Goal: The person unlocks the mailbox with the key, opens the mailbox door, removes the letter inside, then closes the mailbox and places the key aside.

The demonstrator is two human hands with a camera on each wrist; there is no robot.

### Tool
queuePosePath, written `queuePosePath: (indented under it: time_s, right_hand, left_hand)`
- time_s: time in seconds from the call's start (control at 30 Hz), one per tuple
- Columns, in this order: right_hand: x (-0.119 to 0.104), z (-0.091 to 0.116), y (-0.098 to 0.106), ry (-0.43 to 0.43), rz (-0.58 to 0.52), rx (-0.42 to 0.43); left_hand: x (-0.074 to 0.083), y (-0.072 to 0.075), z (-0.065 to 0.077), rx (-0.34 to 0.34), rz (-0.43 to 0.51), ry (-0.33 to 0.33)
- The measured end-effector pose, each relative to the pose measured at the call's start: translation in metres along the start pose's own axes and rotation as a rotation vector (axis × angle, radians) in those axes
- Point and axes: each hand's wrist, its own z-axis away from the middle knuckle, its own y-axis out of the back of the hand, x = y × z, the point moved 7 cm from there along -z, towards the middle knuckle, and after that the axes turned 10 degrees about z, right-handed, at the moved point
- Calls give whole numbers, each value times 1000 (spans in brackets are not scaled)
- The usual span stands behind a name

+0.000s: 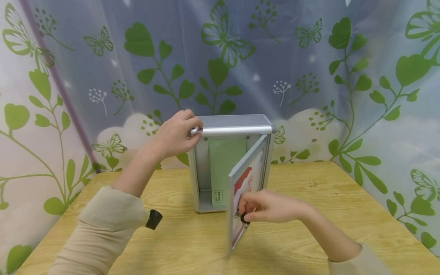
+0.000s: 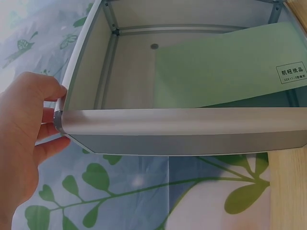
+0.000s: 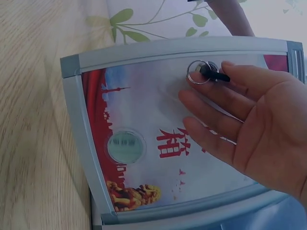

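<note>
While my left hand (image 1: 177, 133) curls around the top corner of the metal box (image 1: 235, 121), with that forearm (image 1: 137, 172) slanting up out of its sleeve (image 1: 106, 219), my right hand (image 1: 273, 206), lower and well apart from the left, pinches the black key (image 3: 216, 74) at the door (image 1: 248, 179) between thumb and forefinger. The door stands swung outward just beside my right hand; between my hands a green paper (image 1: 227, 168) shows inside the box, which stands upright on the wooden table (image 1: 178, 240)
</note>
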Motion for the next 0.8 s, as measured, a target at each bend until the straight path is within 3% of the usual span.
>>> queuePosePath:
  time_s: [0.37, 0.63, 0.8]
  right_hand:
    - [14, 34, 4, 153, -269, -81]
    - [33, 59, 13, 113, -413, -152]
    - [43, 71, 16, 106, -457, -127]
  left_hand:
    - [0, 0, -1, 28, -12, -19]
    - [1, 4, 0, 46, -4, -12]
    - [0, 5, 1, 53, -4, -5]
